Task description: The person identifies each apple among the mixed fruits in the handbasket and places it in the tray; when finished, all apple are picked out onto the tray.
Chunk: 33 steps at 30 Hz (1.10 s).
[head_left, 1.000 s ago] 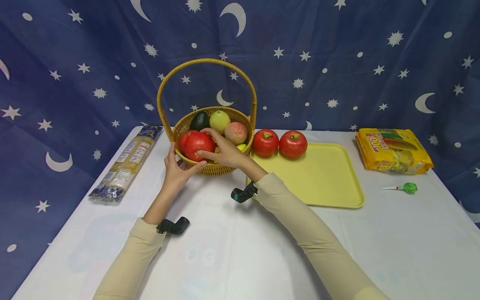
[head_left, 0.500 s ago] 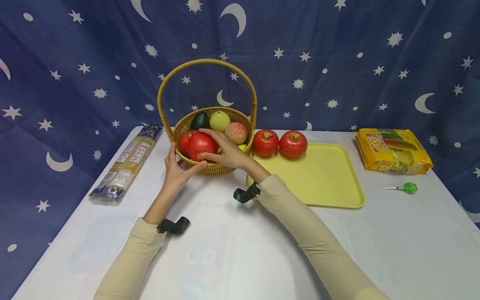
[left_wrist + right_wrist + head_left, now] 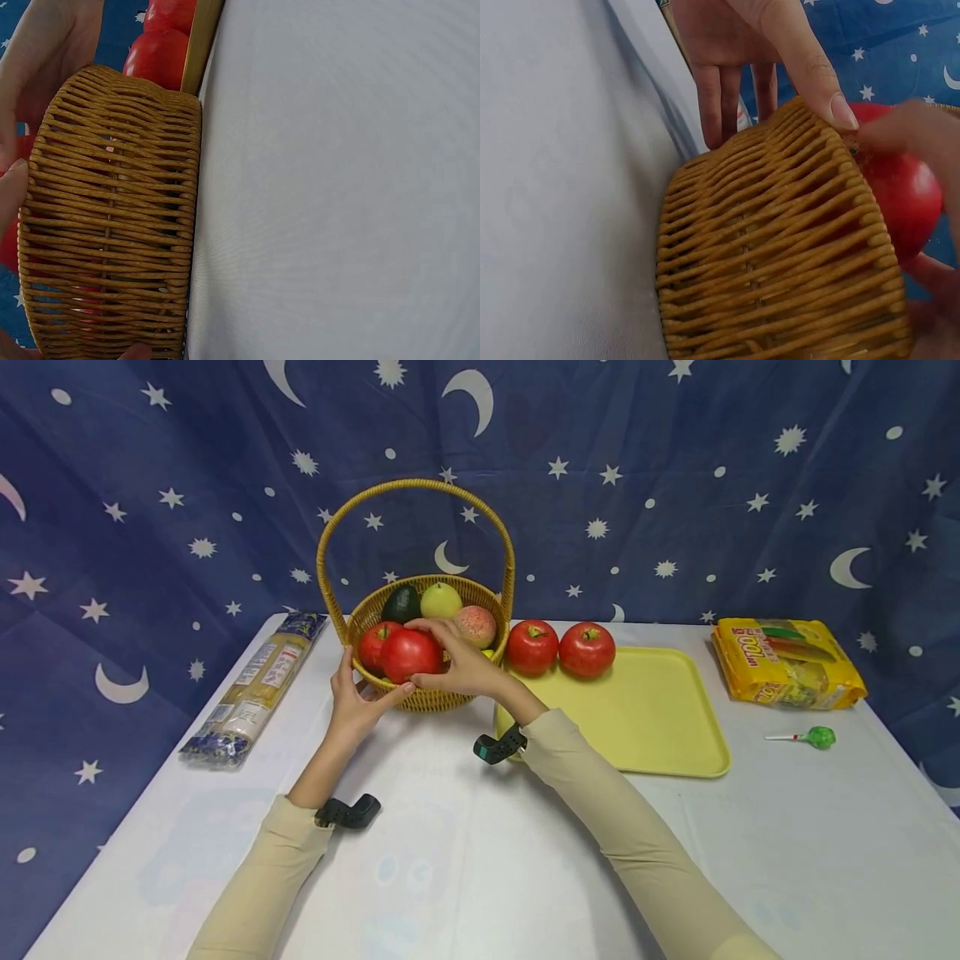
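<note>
From here the right grip is curled round a red fruit at the wicker basket's front rim, while the left grip lies spread against that rim. Two apples already sit by the yellow tray's far edge; I'd judge the handling partway, this fruit unreleased.
</note>
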Tool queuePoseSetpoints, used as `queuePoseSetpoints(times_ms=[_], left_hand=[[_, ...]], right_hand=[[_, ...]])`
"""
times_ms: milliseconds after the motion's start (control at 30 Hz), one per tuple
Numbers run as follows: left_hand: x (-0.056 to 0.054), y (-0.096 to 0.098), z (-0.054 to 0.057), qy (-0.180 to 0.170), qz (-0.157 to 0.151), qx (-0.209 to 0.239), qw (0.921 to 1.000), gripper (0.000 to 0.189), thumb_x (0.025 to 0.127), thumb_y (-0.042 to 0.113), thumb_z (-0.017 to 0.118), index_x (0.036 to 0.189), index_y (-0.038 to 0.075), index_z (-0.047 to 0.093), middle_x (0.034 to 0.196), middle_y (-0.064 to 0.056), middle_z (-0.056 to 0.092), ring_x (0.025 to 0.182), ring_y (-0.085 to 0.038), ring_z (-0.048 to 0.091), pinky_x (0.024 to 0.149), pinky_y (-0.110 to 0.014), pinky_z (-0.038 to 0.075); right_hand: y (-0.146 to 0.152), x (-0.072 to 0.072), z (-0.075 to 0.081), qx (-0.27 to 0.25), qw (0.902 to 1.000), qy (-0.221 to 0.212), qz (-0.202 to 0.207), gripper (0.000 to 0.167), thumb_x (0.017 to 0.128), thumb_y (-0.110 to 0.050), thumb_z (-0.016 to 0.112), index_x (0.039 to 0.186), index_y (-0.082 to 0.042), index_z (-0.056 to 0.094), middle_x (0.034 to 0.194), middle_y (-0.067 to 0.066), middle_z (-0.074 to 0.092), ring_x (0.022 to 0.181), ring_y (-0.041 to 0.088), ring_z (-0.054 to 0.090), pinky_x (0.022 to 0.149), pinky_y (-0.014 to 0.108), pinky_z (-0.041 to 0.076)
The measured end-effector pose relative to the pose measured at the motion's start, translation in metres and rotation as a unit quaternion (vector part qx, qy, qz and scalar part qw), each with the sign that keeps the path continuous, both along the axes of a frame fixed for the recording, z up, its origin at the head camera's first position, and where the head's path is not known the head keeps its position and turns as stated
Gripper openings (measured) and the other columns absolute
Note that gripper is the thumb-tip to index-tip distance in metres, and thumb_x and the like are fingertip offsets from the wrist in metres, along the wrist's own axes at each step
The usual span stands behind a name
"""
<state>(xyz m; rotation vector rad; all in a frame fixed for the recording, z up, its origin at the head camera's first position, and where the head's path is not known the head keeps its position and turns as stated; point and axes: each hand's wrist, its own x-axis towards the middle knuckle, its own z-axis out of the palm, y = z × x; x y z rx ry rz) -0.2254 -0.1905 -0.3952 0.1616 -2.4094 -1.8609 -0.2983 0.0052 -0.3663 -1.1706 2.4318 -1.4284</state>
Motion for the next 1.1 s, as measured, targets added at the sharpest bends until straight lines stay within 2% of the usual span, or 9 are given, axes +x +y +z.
queuePoseSetpoints(times_ms=[200, 400, 500, 667, 833, 933, 1100], left_hand=[[0.0001, -0.0007, 0.0000, -0.004, 0.000, -0.010, 0.9999, 0.110, 0.085, 0.026, 0.075, 0.157, 0.018, -0.008, 0.157, -0.017, -0.004, 0.142, -0.040, 0.026, 0.111, -0.045, 0.038], [0.0008, -0.0011, 0.0004, -0.001, 0.000, -0.016, 0.9999, 0.109, 0.086, 0.025, 0.074, 0.157, 0.017, -0.008, 0.157, -0.017, -0.003, 0.142, -0.041, 0.026, 0.110, -0.046, 0.038], [0.0008, -0.0006, 0.0006, -0.001, 0.000, -0.016, 0.9999, 0.109, 0.086, 0.025, 0.075, 0.157, 0.016, -0.008, 0.157, -0.018, -0.003, 0.142, -0.041, 0.026, 0.110, -0.046, 0.038], [0.0009, -0.0002, 0.0008, -0.006, 0.000, -0.020, 0.9998, 0.109, 0.085, 0.026, 0.075, 0.157, 0.018, -0.007, 0.157, -0.017, -0.003, 0.142, -0.040, 0.027, 0.110, -0.046, 0.039], [0.0024, -0.0002, 0.0011, -0.005, 0.000, -0.021, 0.9998, 0.110, 0.085, 0.027, 0.075, 0.157, 0.019, -0.007, 0.158, -0.016, -0.003, 0.142, -0.039, 0.026, 0.111, -0.045, 0.037], [0.0031, -0.0005, 0.0015, -0.003, 0.000, -0.019, 0.9998, 0.110, 0.085, 0.027, 0.076, 0.157, 0.018, -0.007, 0.157, -0.016, -0.003, 0.142, -0.040, 0.026, 0.112, -0.045, 0.036], [0.0025, -0.0008, 0.0007, 0.001, 0.004, -0.028, 0.9996, 0.115, 0.082, 0.034, 0.079, 0.157, 0.015, -0.006, 0.157, -0.018, -0.002, 0.142, -0.042, 0.026, 0.112, -0.046, 0.035]], right_hand=[[-0.0007, -0.0035, -0.0001, -0.052, 0.9977, -0.043, -0.007, 0.055, 0.089, -0.018, 0.072, 0.134, -0.007, 0.043, 0.133, 0.011, 0.046, 0.120, 0.026, 0.048, 0.101, 0.041, 0.047], [0.0009, -0.0018, 0.0020, 0.000, 0.9980, -0.049, -0.041, 0.063, 0.087, -0.028, 0.074, 0.139, -0.007, 0.045, 0.139, 0.011, 0.042, 0.123, 0.026, 0.046, 0.102, 0.042, 0.047], [0.0023, -0.0021, 0.0019, 0.011, 0.9973, -0.057, -0.045, 0.063, 0.086, -0.030, 0.075, 0.139, -0.009, 0.048, 0.140, 0.011, 0.040, 0.124, 0.026, 0.045, 0.102, 0.043, 0.047], [0.0072, -0.0027, 0.0011, -0.018, 0.9968, -0.072, -0.032, 0.066, 0.082, -0.025, 0.079, 0.138, -0.012, 0.048, 0.141, 0.010, 0.039, 0.127, 0.025, 0.044, 0.100, 0.038, 0.049], [0.0091, -0.0029, 0.0006, -0.060, 0.9949, -0.080, -0.006, 0.066, 0.077, -0.014, 0.082, 0.133, -0.009, 0.048, 0.136, 0.009, 0.043, 0.124, 0.024, 0.046, 0.097, 0.037, 0.051], [0.0073, -0.0034, 0.0011, -0.063, 0.9941, -0.088, -0.002, 0.061, 0.080, -0.015, 0.080, 0.130, -0.008, 0.047, 0.133, 0.008, 0.045, 0.122, 0.023, 0.047, 0.097, 0.036, 0.051], [0.0054, -0.0043, 0.0021, -0.060, 0.9907, -0.118, -0.032, 0.049, 0.087, -0.021, 0.075, 0.125, -0.010, 0.047, 0.128, 0.008, 0.051, 0.120, 0.023, 0.048, 0.097, 0.037, 0.050]])
